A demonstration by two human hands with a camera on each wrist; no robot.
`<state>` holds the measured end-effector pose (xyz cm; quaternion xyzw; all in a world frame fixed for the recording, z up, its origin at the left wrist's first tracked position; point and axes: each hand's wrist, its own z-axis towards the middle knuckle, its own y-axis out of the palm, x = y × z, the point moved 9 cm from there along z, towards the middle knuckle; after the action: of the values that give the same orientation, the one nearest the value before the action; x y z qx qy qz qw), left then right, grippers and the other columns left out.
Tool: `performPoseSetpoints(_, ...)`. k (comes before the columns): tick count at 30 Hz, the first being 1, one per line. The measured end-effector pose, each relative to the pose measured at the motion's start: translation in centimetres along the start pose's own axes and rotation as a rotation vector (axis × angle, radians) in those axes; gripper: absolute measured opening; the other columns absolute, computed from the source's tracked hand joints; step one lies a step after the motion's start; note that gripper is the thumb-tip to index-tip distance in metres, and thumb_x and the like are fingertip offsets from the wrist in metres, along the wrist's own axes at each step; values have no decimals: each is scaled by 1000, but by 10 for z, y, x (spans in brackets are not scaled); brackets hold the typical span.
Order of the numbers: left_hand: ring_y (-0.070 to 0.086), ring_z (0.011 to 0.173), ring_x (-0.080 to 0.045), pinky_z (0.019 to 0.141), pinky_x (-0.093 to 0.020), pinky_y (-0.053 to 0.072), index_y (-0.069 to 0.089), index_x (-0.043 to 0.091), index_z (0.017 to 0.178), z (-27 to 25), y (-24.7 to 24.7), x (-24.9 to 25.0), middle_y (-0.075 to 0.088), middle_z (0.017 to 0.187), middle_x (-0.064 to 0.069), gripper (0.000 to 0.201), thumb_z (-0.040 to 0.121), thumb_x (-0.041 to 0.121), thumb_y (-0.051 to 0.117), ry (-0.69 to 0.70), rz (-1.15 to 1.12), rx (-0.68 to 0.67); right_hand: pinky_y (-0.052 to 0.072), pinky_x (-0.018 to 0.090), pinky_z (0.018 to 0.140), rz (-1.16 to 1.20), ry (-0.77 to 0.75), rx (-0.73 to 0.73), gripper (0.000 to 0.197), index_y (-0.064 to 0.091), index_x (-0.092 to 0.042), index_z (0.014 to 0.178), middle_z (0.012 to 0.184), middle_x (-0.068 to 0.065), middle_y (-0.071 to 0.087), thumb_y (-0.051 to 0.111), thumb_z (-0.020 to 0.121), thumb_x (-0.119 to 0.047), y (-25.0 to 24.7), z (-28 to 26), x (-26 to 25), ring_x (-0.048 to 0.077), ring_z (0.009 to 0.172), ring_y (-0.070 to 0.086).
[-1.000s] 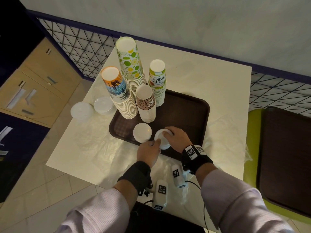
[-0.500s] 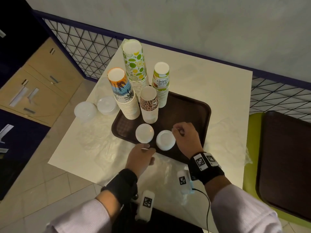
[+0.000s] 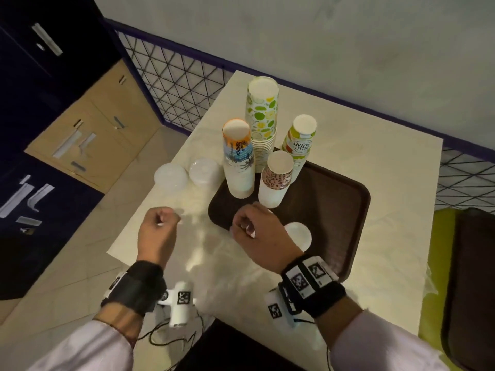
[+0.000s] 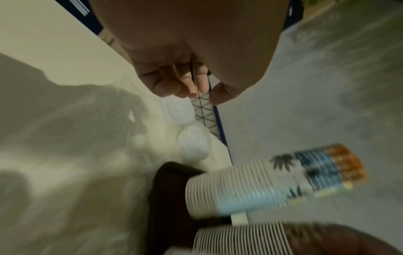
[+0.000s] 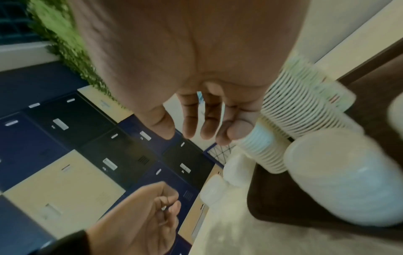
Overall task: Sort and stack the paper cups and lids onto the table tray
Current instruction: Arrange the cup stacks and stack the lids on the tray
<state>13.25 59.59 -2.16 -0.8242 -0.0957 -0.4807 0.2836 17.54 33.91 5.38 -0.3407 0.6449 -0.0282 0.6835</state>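
Four upside-down paper cup stacks stand on the brown tray's (image 3: 334, 204) far left corner: palm-print (image 3: 238, 162) (image 4: 272, 186), lime-print (image 3: 261, 116), "Hello Summer" (image 3: 300, 145) and brown-patterned (image 3: 276, 180). A white lid stack (image 3: 298, 232) (image 5: 340, 181) sits on the tray by my right wrist. Two more lid stacks (image 3: 171, 175) (image 3: 205, 171) lie on the table left of the tray. My right hand (image 3: 249, 223) (image 5: 207, 127) hovers over the tray's near left corner, fingers loosely hanging and empty. My left hand (image 3: 158, 223) (image 4: 185, 89) is over the bare table with its fingers curled in, holding nothing.
A mesh railing (image 3: 174, 84) runs behind the table along the wall. Lockers and cabinets (image 3: 88, 140) stand lower left past the table edge. At right is a green chair (image 3: 439, 263) with a dark tray (image 3: 471, 290) on it. Clear plastic covers the tabletop.
Both hands left the lid stacks on the tray and moved left. The left hand went out over the bare table, the right to the tray's near left corner. The head camera turned.
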Motion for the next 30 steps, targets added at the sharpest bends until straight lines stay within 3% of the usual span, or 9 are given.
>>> performPoseSetpoints(3, 56, 85, -22, 70, -34, 49, 54, 18, 124, 34, -17, 6, 58, 95, 1, 31, 96, 27, 64, -65, -124, 115, 40, 8, 76, -15, 1, -86, 22, 61, -12, 112, 107, 1, 52, 68, 92, -19, 36, 28, -7, 1, 77, 50)
performPoseSetpoints(5, 57, 86, -22, 71, -36, 51, 48, 13, 134, 57, -20, 7, 57, 97, 1, 40, 99, 28, 61, -116, -183, 128, 46, 21, 87, -62, -5, -161, 33, 56, -11, 125, 118, 5, 49, 65, 95, -22, 63, 51, -14, 7, 85, 54)
performPoseSetpoints(7, 57, 89, -22, 78, -40, 54, 47, 13, 137, 76, -17, 2, 56, 99, 0, 44, 100, 32, 60, -179, -214, 101, 46, 36, 97, -118, 14, -209, 43, 49, -12, 137, 130, 10, 45, 61, 97, -23, 84, 77, -20, 26, 101, 59)
performPoseSetpoints(10, 59, 99, -27, 92, -47, 55, 46, 16, 139, 97, -10, -8, 55, 103, -1, 45, 102, 38, 59, -265, -226, 41, 42, 39, 106, -142, 85, -225, 53, 37, -12, 149, 144, 14, 36, 55, 101, -23, 103, 115, -27, 35, 118, 56)
performPoseSetpoints(13, 60, 103, -28, 82, -42, 56, 50, 21, 136, 115, -5, -14, 56, 107, 0, 45, 99, 42, 63, -304, -237, -15, 40, 46, 111, -151, 144, -208, 55, 31, -11, 153, 154, 14, 29, 50, 103, -22, 118, 149, -26, 37, 130, 52)
performPoseSetpoints(15, 58, 102, -26, 79, -40, 55, 51, 21, 137, 125, -3, -16, 57, 107, 0, 46, 98, 41, 64, -302, -235, -47, 42, 46, 111, -171, 164, -198, 54, 31, -11, 153, 156, 13, 28, 49, 103, -21, 128, 168, -21, 35, 130, 52)
performPoseSetpoints(21, 58, 125, -31, 95, -43, 56, 44, 25, 149, 152, 2, -21, 54, 142, -8, 57, 99, 43, 63, -323, -148, -59, 48, 41, 101, -194, 249, -204, 51, 29, -11, 153, 152, 14, 31, 45, 105, -20, 148, 204, -1, 34, 122, 57)
performPoseSetpoints(28, 63, 119, -34, 105, -50, 53, 43, 22, 152, 173, 6, -21, 62, 137, -15, 95, 70, 65, 63, -272, 36, -111, 47, 40, 90, -306, 248, -241, 44, 34, -10, 146, 140, 15, 42, 45, 105, -21, 166, 232, 13, 35, 120, 57)
performPoseSetpoints(30, 62, 123, -34, 108, -51, 50, 45, 19, 152, 176, 5, -19, 61, 139, -14, 95, 70, 63, 62, -250, 61, -106, 46, 39, 86, -321, 257, -251, 41, 37, -9, 143, 137, 15, 44, 47, 104, -20, 169, 238, 15, 36, 118, 58)
